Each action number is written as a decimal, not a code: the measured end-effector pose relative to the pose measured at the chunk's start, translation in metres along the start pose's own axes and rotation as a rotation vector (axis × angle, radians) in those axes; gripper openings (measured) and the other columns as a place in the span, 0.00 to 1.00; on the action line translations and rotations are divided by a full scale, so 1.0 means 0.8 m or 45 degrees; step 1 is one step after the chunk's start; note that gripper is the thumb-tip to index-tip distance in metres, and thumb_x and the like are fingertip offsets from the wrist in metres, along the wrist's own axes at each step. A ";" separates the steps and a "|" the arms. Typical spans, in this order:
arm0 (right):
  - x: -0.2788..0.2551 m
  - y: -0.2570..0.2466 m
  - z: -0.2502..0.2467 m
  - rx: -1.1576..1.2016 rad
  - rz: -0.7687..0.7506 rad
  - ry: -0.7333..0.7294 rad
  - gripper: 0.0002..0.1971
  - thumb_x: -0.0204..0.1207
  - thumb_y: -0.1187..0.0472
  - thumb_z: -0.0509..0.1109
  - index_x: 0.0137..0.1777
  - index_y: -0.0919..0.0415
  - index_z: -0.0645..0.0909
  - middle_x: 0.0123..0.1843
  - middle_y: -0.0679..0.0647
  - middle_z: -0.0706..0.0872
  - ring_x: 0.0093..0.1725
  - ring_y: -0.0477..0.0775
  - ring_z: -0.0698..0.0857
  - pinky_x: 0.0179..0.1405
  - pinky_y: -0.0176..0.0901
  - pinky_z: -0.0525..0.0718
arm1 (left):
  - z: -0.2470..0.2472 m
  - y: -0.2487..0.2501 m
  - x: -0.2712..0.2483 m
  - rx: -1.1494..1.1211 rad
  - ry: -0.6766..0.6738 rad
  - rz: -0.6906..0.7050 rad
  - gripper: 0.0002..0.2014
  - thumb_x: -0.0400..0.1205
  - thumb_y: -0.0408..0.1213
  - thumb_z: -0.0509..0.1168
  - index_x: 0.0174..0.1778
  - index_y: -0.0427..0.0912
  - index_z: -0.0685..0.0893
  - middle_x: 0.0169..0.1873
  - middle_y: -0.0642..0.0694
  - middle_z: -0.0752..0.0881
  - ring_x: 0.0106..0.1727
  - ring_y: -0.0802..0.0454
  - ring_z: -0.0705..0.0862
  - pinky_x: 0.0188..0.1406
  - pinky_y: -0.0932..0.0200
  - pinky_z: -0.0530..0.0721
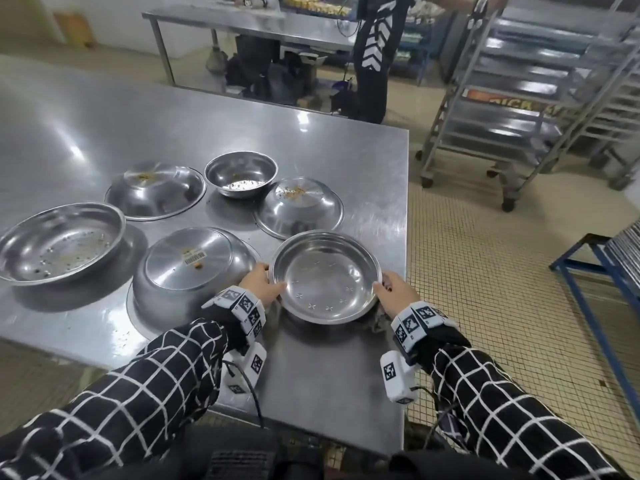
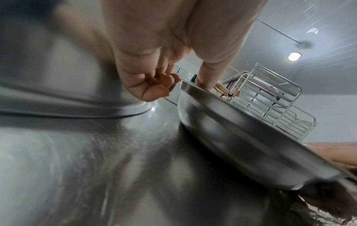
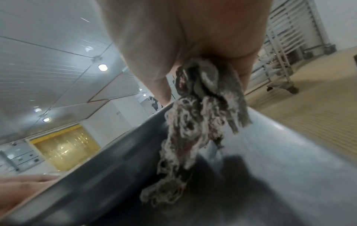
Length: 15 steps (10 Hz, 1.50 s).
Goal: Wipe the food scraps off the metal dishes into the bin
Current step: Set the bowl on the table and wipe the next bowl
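Note:
An upright metal dish [image 1: 325, 277] with faint residue is at the table's near right corner. My left hand [image 1: 263, 284] grips its left rim, thumb over the edge. In the left wrist view that hand [image 2: 154, 68] curls beside the dish's wall [image 2: 241, 137]. My right hand [image 1: 394, 292] is at the right rim with its thumb on the edge. It also grips a frayed grey rag [image 3: 203, 107], which hangs down along the dish [image 3: 96, 175]. A bit of the rag [image 1: 379, 322] shows under the dish. No bin is in view.
On the steel table [image 1: 104, 116] are an overturned bowl [image 1: 194, 268], a deep bowl [image 1: 59, 242], an overturned plate [image 1: 156, 190], a small bowl [image 1: 241, 173] and a scrap-topped plate [image 1: 299, 207]. A tray trolley [image 1: 519, 98], a person [image 1: 375, 57] and a blue frame [image 1: 595, 271] stand beyond.

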State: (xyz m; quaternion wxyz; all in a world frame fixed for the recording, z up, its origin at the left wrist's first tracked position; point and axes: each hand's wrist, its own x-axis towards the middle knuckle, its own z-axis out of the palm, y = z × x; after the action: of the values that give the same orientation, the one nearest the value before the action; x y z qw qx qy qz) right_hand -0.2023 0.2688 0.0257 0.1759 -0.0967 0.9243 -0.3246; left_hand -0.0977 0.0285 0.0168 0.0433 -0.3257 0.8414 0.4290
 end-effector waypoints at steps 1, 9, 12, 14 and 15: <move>-0.003 -0.002 -0.011 -0.092 -0.078 0.085 0.17 0.84 0.57 0.60 0.70 0.62 0.73 0.66 0.56 0.81 0.61 0.55 0.82 0.51 0.38 0.73 | -0.005 0.000 -0.006 0.029 -0.007 -0.017 0.31 0.80 0.42 0.68 0.77 0.40 0.64 0.60 0.41 0.84 0.50 0.49 0.83 0.45 0.60 0.78; 0.219 -0.347 0.058 0.167 -0.182 0.109 0.17 0.82 0.68 0.60 0.70 0.69 0.75 0.63 0.61 0.85 0.52 0.62 0.86 0.39 0.42 0.80 | -0.294 0.001 0.264 0.052 0.026 -0.119 0.13 0.80 0.42 0.67 0.45 0.33 0.80 0.36 0.36 0.82 0.36 0.43 0.81 0.34 0.55 0.80; 0.373 -0.379 0.143 -0.411 0.032 -0.198 0.12 0.73 0.51 0.73 0.48 0.59 0.84 0.41 0.48 0.82 0.41 0.51 0.83 0.45 0.41 0.83 | -0.294 -0.019 0.388 -0.178 -0.169 -0.309 0.16 0.82 0.36 0.65 0.62 0.29 0.78 0.41 0.39 0.83 0.31 0.49 0.82 0.23 0.60 0.82; 0.423 -0.366 0.177 -0.220 0.172 -0.130 0.19 0.70 0.52 0.74 0.60 0.59 0.83 0.46 0.51 0.84 0.49 0.59 0.86 0.49 0.47 0.84 | -0.284 -0.033 0.417 -0.250 -0.248 -0.279 0.13 0.75 0.30 0.72 0.54 0.34 0.81 0.39 0.40 0.83 0.43 0.43 0.85 0.60 0.46 0.84; 0.395 -0.391 0.171 -0.108 0.138 -0.090 0.16 0.77 0.59 0.69 0.62 0.65 0.81 0.55 0.58 0.85 0.58 0.63 0.85 0.49 0.43 0.80 | -0.286 -0.033 0.415 -0.265 -0.193 -0.172 0.13 0.76 0.31 0.71 0.54 0.39 0.78 0.42 0.41 0.83 0.41 0.46 0.82 0.52 0.50 0.85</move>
State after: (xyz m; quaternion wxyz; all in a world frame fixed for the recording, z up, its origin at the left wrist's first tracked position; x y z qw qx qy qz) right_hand -0.4193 -0.1420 0.0418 0.2215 -0.0651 0.9344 -0.2714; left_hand -0.2953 -0.3242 0.0249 0.1012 -0.3510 0.7628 0.5335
